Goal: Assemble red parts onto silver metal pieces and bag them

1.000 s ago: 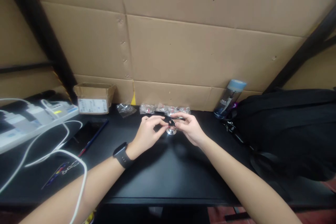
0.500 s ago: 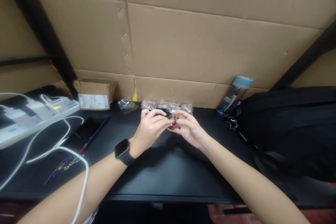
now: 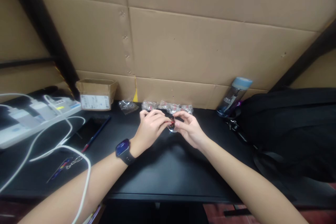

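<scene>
Both hands meet above the middle of the black table [image 3: 168, 178]. Between them is a small round, shiny, clear piece [image 3: 172, 129] with a red part at its centre. My left hand [image 3: 152, 126], below a dark wristwatch, is closed with its fingertips pinching the red part. My right hand [image 3: 191, 129] grips the clear rim between thumb and fingers from the right. Fingers cover much of the piece, so its exact kind cannot be made out. Just behind the hands lie several clear plastic packets [image 3: 173, 107] with red bits inside.
At the back left stand an open cardboard box [image 3: 96, 101] and a crumpled clear bag [image 3: 128, 106]. A power strip [image 3: 15, 134], white cables and a phone [image 3: 91, 131] lie left; one cable crosses my left forearm. On the right are a bottle [image 3: 233, 96] and black backpack [image 3: 291, 133].
The round piece has turned between my fingers, so its clear rim now shows lower and brighter. Both hands stay in nearly the same place. The view has shifted slightly.
</scene>
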The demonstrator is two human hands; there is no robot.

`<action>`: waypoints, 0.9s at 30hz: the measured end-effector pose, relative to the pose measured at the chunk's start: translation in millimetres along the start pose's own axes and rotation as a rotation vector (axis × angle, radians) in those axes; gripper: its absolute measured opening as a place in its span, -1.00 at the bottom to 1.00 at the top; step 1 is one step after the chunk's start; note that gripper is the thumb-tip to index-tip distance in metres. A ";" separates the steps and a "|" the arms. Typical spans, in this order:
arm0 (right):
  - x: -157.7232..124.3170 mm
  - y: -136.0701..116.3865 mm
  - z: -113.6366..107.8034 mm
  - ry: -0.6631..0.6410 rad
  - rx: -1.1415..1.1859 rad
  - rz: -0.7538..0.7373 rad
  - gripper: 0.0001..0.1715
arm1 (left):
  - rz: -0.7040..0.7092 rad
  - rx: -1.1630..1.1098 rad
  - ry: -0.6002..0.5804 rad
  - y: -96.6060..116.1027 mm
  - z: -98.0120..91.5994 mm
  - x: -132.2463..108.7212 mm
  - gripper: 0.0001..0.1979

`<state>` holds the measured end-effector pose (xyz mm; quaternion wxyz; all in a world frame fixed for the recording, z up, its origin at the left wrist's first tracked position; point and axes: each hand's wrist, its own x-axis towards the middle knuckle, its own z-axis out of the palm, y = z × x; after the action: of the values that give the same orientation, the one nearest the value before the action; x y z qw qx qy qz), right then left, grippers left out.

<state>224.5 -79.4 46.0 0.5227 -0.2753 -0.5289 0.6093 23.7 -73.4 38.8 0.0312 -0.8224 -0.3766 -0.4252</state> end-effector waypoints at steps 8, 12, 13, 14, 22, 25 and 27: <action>0.7 3.8 3.8 0.070 -0.025 -0.116 -0.61 | -0.095 -0.092 0.008 8.5 0.5 0.7 -0.89; -0.5 6.4 4.0 0.039 -0.146 -0.215 -0.67 | -0.155 -0.137 0.024 8.5 2.0 -0.1 -0.91; -0.8 7.0 4.1 0.026 -0.163 -0.232 -0.68 | -0.176 -0.163 0.027 7.8 2.8 -0.4 -0.92; -1.1 7.4 4.2 0.017 -0.176 -0.247 -0.67 | -0.200 -0.197 0.030 6.9 3.9 -0.7 -0.92; -5.3 4.2 7.2 0.014 -0.334 -0.384 -0.68 | -0.328 -0.508 0.000 2.1 10.8 -2.2 -0.89; -6.9 1.2 7.5 0.007 -0.417 -0.401 -0.69 | -0.314 -0.505 0.023 1.8 10.1 -1.5 -0.91; -7.4 0.0 6.7 -0.008 -0.459 -0.420 -0.69 | -0.328 -0.503 0.026 0.9 9.9 -0.9 -0.92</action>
<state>220.8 -88.7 46.3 0.5591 -0.2685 -0.7000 0.3539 30.6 -70.9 32.1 -0.2378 -0.7270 -0.3871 -0.5148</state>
